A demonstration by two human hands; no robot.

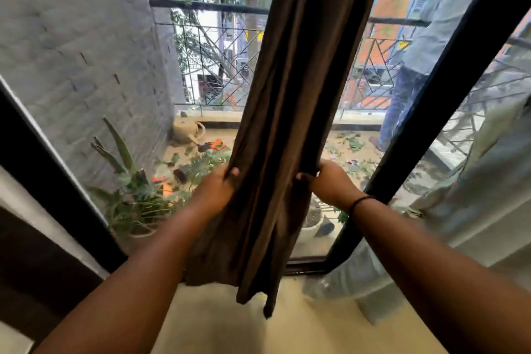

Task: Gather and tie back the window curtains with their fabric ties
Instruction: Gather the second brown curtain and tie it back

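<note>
Brown curtain (290, 112) hangs bunched at centre of the window, hem loose above the near floor. Left hand (217, 190) grips its left edge, thumb over the front folds. Right hand (330, 181) grips the right edge at the same height, fingers curled round the fabric; black band (359, 202) on that wrist. Sheer curtain (471, 195) hangs at right, beside the black window frame (448, 77). Potted plants (135, 195) outside, far left.

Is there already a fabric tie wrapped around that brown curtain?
No, the brown curtain hangs bunched with no tie around it; only the left hand and right hand grip its edges.
</note>
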